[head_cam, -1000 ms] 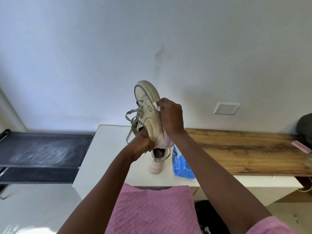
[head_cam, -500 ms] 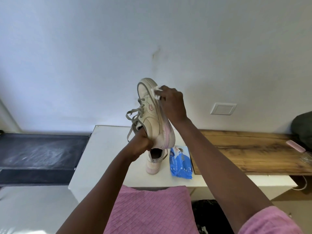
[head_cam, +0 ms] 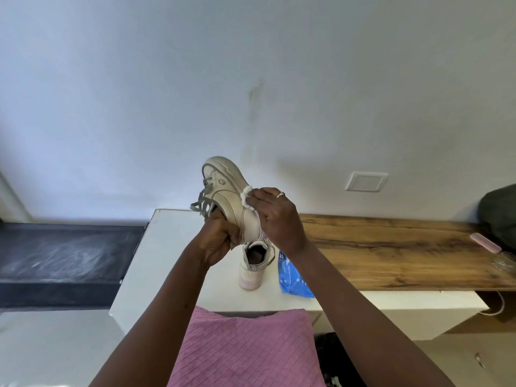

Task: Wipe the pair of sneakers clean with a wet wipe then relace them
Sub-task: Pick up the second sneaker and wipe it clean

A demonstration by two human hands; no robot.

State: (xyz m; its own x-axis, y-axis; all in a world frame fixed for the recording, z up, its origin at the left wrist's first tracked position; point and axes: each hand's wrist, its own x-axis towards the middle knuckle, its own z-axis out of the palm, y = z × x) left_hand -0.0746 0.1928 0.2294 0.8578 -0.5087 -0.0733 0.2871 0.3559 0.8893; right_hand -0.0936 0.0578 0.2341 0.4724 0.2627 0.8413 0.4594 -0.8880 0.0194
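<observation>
I hold a cream sneaker (head_cam: pixel 227 191) in the air, toe pointing up and away, its grey laces (head_cam: pixel 202 203) hanging loose on the left. My left hand (head_cam: pixel 219 237) grips it at the heel opening. My right hand (head_cam: pixel 275 216) presses a white wet wipe (head_cam: pixel 247 196) against the sneaker's right side. The second sneaker (head_cam: pixel 252 268) stands on the white table (head_cam: pixel 167 247) just below, heel toward me. A blue wet wipe pack (head_cam: pixel 291 277) lies to its right.
A wooden benchtop (head_cam: pixel 391 247) runs to the right, with a pink flat object (head_cam: pixel 485 243) and a dark bag (head_cam: pixel 499 213) at its far end. A black surface (head_cam: pixel 64 255) lies to the left. A pink quilted cushion (head_cam: pixel 243 347) is near me.
My right hand has slid the wipe from near the toe down to the middle of the sneaker's side. The sneaker has tilted and sits lower in view.
</observation>
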